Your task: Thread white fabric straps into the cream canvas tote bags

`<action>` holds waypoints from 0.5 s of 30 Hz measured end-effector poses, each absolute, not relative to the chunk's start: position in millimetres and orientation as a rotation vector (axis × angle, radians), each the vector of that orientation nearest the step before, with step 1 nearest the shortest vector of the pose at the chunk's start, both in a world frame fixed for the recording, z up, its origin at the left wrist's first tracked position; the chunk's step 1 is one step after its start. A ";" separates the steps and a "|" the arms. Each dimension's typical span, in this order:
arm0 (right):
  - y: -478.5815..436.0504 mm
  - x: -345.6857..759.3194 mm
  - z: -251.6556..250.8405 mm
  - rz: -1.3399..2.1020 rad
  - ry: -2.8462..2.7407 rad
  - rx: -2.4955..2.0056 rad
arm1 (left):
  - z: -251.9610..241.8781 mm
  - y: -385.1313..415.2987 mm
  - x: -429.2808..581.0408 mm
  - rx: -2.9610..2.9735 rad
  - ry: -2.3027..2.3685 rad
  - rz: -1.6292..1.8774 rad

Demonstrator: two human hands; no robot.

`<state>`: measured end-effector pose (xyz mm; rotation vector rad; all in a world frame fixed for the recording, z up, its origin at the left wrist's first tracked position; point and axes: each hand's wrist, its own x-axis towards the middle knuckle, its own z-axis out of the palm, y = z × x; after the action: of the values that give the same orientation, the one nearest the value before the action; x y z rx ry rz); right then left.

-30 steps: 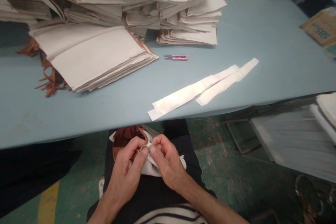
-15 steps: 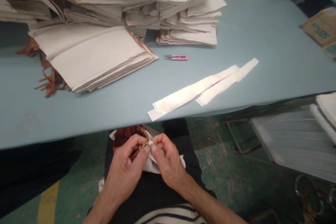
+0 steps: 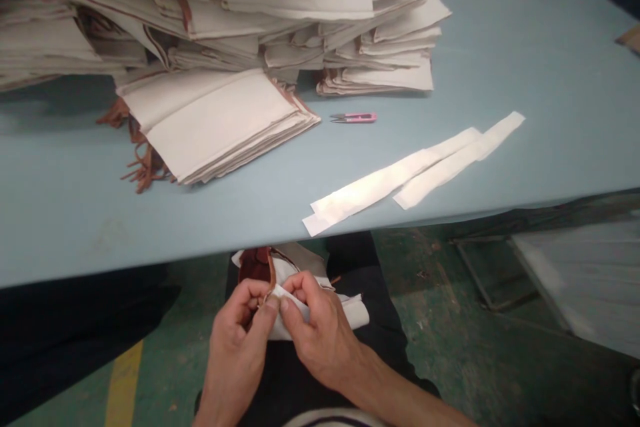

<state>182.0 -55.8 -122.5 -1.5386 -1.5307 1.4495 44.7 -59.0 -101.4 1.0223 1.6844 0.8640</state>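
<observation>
From my remote seat I saw both hands low in the lap, below the near edge of the table [image 3: 500, 47]. The left hand [image 3: 240, 337] and the right hand [image 3: 320, 337] met thumb to thumb, and each was pinched narrow on the same edge of a white cloth piece [image 3: 353, 311]. The fingers were curled in tight, with no open gap between them. The cloth piece lay bunched on the dark trousers [image 3: 300, 383], and its brown trim [image 3: 256, 265] stood up just behind the left hand's fingertips. I could not tell what exactly sat between the thumbs.

On the table above, two long white strips [image 3: 415, 170] lay overlapped on a slant, with the near end of one touching the table's edge. A pink thread snip [image 3: 353, 118] lay flat farther back, apart from the strips and just beside a folded cloth stack [image 3: 220, 123]. Brown fringe [image 3: 140, 167] spilled out from the left side of that stack. Taller piles of folded cloth [image 3: 300, 7] rose behind it. Under the table I saw a green floor [image 3: 450, 347] with a yellow line [image 3: 123, 380] at the left.
</observation>
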 end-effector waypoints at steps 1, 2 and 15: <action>-56.3 181.2 -121.8 1.445 -1.516 -1.542 | -102.6 -59.1 46.6 1.005 1.679 0.890; -56.8 180.4 -120.7 1.436 -1.498 -1.545 | -103.9 -59.1 48.1 0.987 1.664 0.912; -29.6 187.9 -86.2 1.501 -1.530 -1.213 | -78.8 -31.0 16.2 0.906 1.363 0.927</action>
<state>187.9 -29.6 -86.2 -1.2133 -1.5295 1.5008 16.2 -31.0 -78.8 0.9061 1.3634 0.9267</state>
